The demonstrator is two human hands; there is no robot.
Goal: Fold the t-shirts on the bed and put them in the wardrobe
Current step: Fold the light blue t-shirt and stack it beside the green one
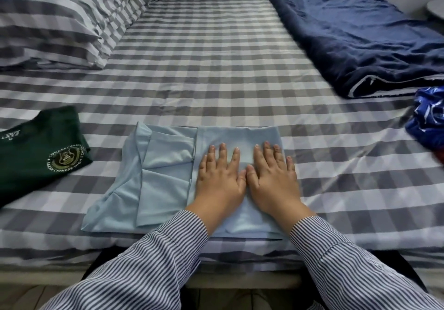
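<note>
Bed (216,52), grey-and-white check sheet, fills my view and runs away beyond my fingertips. Navy blanket (360,38) folded, far right of my fingers. Striped pillows (60,21) stacked far left. Green t-shirt (36,160) with a round crest, folded, well left of my left fingers. Blue patterned garment (430,122) bunched, well right of my right fingers.

Light blue t-shirt (156,177) part-folded at the near edge of the bed; right portion doubled over, directly under my fingers; looser folds spread left of them.

Both arms in striped sleeves (144,261), reaching forward. Left hand (219,177) and right hand (271,177) palm-down, side by side, thumbs touching, fingers straight and slightly spread, pressing flat, gripping nothing.
</note>
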